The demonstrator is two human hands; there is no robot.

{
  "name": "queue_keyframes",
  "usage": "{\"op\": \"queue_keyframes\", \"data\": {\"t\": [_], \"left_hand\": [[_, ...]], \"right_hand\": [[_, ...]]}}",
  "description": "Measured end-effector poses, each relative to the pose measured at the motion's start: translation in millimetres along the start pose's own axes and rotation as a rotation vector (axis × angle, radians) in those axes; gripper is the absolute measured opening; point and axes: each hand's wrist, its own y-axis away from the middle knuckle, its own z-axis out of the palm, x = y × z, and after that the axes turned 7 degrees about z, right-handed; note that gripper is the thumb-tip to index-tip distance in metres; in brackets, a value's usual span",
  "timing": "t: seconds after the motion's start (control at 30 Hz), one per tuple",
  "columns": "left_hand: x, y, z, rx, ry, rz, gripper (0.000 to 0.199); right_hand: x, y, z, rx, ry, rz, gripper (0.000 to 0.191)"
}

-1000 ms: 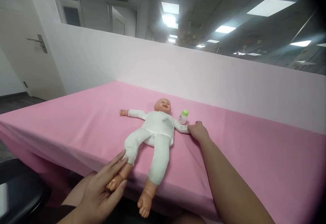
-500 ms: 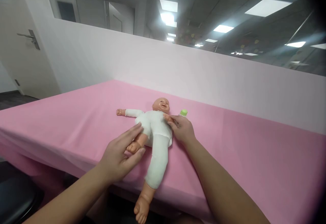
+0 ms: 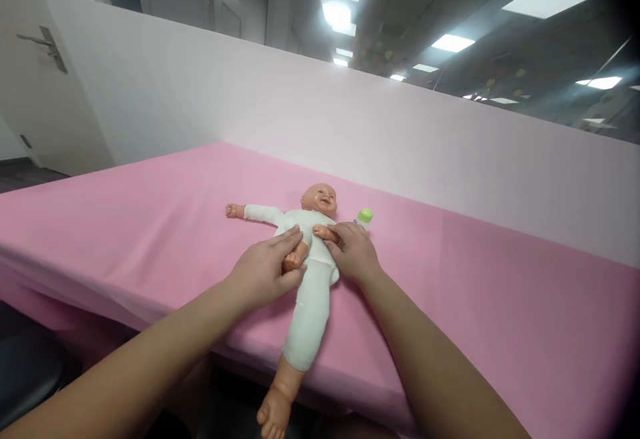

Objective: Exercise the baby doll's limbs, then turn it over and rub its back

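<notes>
A baby doll (image 3: 306, 312) with a white cloth body lies on its back on the pink-covered table, its head toward the wall. My left hand (image 3: 270, 267) is wrapped round one of its lower legs, which is folded up over the belly; the small foot shows between thumb and fingers. My right hand (image 3: 353, 249) grips the doll's arm on the right near its hand, which rests on the chest. The doll's other arm stretches out to the left. Its straight leg hangs past the table's front edge.
A small bottle with a green cap (image 3: 365, 216) lies just beyond my right hand. The pink cloth (image 3: 165, 239) covers the table up to a white wall (image 3: 300, 112) with glass above. A dark seat (image 3: 30, 366) is at the lower left, a door (image 3: 50, 79) at the far left.
My left hand has pushed the folded leg up and to the right, over the doll's belly. My right hand has brought the doll's arm further across its chest. The view has tilted slightly down.
</notes>
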Motion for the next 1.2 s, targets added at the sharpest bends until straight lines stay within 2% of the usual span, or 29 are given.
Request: {"op": "queue_keyframes", "data": {"t": [0.13,0.23,0.3,0.33,0.47,0.53,0.63,0.73,0.8,0.93,1.0,1.07,1.13,1.2], "left_hand": [[2,18,-0.7,0.132,-0.003,0.038,0.066],[11,46,-6.9,0.275,0.014,0.064,0.064],[20,72,-10.1,0.355,0.039,0.058,0.065],[25,86,-10.6,0.377,0.049,0.044,0.068],[34,138,-4.4,0.339,0.007,0.020,0.076],[32,156,0.8,0.325,-0.026,0.002,0.078],[27,172,5.4,0.358,-0.036,-0.025,0.077],[24,174,4.3,0.365,-0.018,-0.066,0.071],[24,172,1.8,0.336,-0.008,-0.068,0.070],[22,157,-3.9,0.333,-0.013,-0.096,0.074],[21,143,-6.8,0.368,0.012,-0.121,0.074],[18,124,-9.5,0.410,0.059,-0.135,0.071],[15,100,-11.3,0.451,0.091,-0.132,0.064],[12,74,-11.9,0.461,0.080,-0.089,0.058]], "right_hand": [[13,-2,-7,0.052,-0.093,0.094,0.028],[34,-4,-18,0.204,-0.176,0.311,0.039],[52,-5,-26,0.261,-0.184,0.490,0.043],[61,-5,-30,0.258,-0.181,0.575,0.045],[94,-3,-36,0.216,-0.197,0.812,0.052],[104,-2,-34,0.187,-0.193,0.884,0.054],[111,0,-30,0.109,-0.171,0.933,0.051],[111,0,-30,0.044,-0.131,0.918,0.047],[109,-1,-31,0.049,-0.111,0.883,0.049],[93,-3,-30,0.181,-0.097,0.771,0.057],[75,-3,-24,0.282,-0.127,0.664,0.060],[51,-2,-13,0.329,-0.185,0.539,0.060],[28,-1,0,0.281,-0.227,0.357,0.058],[11,1,11,0.217,-0.178,0.159,0.044]]}}
